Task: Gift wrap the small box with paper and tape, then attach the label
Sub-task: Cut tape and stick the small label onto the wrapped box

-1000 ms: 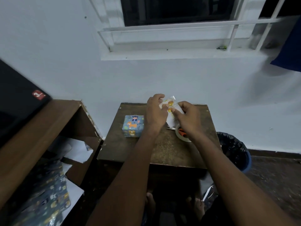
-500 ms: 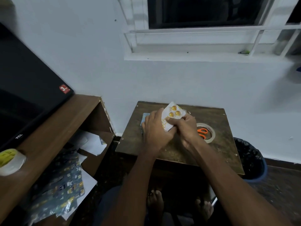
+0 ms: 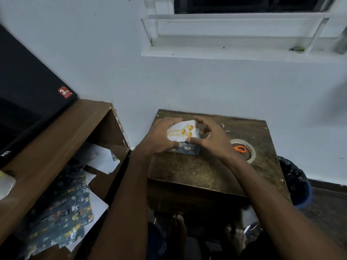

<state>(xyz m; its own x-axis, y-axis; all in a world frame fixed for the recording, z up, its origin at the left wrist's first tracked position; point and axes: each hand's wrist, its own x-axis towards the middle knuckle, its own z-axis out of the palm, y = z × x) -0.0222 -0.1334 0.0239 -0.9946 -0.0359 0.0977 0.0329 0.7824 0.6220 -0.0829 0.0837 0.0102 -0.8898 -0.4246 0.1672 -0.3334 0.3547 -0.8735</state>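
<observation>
The label (image 3: 181, 132) is white paper, smooth, with gold print; the box (image 3: 187, 150) under it wears printed blue wrapping paper with a slight sheen; the tabletop (image 3: 199, 166) is dark wood, worn and speckled, matt; at 3 o'clock from the box, the tape roll (image 3: 250, 153) looks pale and translucent, plastic; the scissor handle (image 3: 240, 149) inside it is orange plastic, smooth; the shelf unit (image 3: 62, 139) at 9 o'clock is brown wood laminate, chipped at its edge.
</observation>
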